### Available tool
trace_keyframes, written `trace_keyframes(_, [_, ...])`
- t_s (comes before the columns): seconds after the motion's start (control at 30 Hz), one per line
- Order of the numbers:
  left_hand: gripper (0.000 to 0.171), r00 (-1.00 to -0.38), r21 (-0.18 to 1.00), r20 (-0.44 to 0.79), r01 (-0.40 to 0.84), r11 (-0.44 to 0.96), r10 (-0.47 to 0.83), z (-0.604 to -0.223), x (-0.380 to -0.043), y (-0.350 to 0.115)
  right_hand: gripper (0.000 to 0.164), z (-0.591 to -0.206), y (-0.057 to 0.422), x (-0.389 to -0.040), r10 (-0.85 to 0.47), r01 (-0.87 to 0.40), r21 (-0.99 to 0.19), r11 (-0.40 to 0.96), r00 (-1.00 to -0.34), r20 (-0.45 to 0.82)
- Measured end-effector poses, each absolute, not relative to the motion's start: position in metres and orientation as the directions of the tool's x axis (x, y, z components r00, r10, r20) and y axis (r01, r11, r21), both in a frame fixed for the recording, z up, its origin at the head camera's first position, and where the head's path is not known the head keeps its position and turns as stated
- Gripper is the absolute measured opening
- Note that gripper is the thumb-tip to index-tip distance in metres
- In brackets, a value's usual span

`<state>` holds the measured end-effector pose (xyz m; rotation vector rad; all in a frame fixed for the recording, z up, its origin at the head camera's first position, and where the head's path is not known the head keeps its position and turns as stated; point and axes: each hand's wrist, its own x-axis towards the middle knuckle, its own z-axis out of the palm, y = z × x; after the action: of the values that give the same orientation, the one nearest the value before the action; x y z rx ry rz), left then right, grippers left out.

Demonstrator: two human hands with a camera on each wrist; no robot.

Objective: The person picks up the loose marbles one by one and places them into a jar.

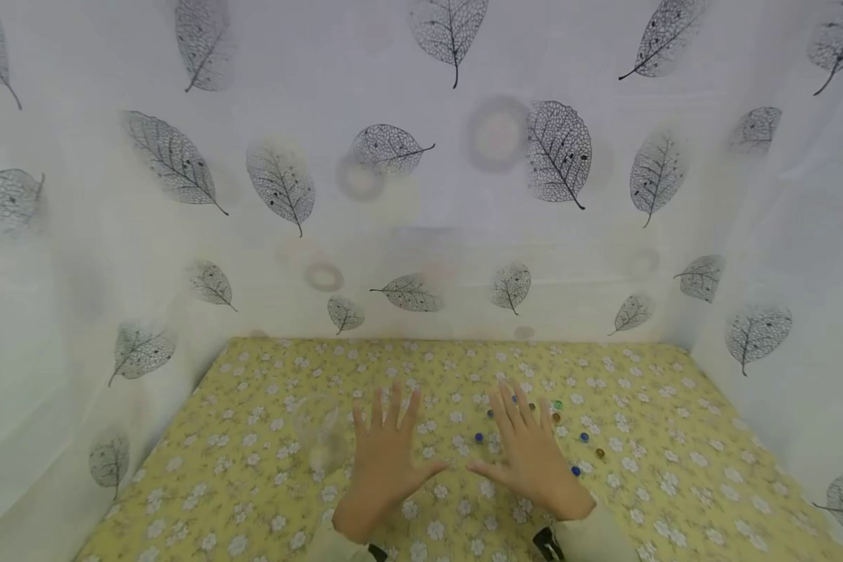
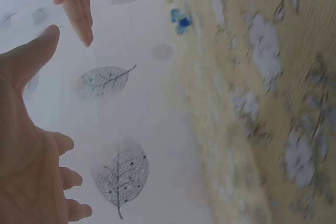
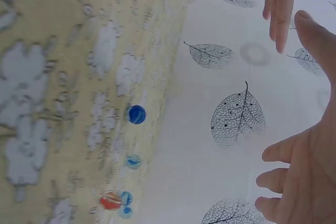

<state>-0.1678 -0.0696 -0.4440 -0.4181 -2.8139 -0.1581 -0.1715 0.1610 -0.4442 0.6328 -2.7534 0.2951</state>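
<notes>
Both hands are raised above the table, palms forward and fingers spread, with nothing in them. My left hand (image 1: 385,467) is just right of a clear, see-through container (image 1: 316,417), whose exact kind is hard to make out. Around my right hand (image 1: 534,460) several glass marbles lie scattered on the cloth, among them a blue marble (image 1: 479,438), a green marble (image 1: 558,405) and an amber marble (image 1: 600,453). From the right wrist, a dark blue marble (image 3: 137,114) and an orange-red marble (image 3: 110,200) show clearly. The right hand partly covers the marble group in the head view.
A yellow cloth with white flowers (image 1: 253,484) covers the table. White curtains printed with grey leaves (image 1: 449,250) enclose the back and both sides. Light sleeves (image 1: 597,538) with dark straps (image 1: 548,543) reach in from the near edge.
</notes>
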Motion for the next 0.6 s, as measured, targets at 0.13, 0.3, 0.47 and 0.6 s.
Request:
trace_keyframes(0.13, [0.109,-0.926,0.081,0.295,0.270,0.959,0.236,-0.434,-0.168,-0.081,0.107,-0.435,0.156,-0.177,-0.403,-0.470,-0.146,0.871,-0.851,0.335])
trace_keyframes(0.3, [0.108,-0.935,0.122,0.304,0.229,0.966,0.183,-0.420,-0.165,-0.104,0.107,-0.424,0.143,-0.188,-0.441,-0.498,-0.125,0.858,-0.839,0.320])
trace_keyframes(0.47, [0.107,-0.946,0.167,0.303,0.171,0.971,0.115,-0.411,-0.163,-0.134,0.106,-0.412,0.118,-0.201,-0.502,-0.555,-0.108,0.825,-0.807,0.309])
trace_keyframes(0.6, [0.107,-0.951,0.175,0.303,0.124,0.977,0.066,-0.410,-0.161,-0.153,0.106,-0.405,0.097,-0.209,-0.538,-0.589,-0.144,0.795,-0.795,0.281])
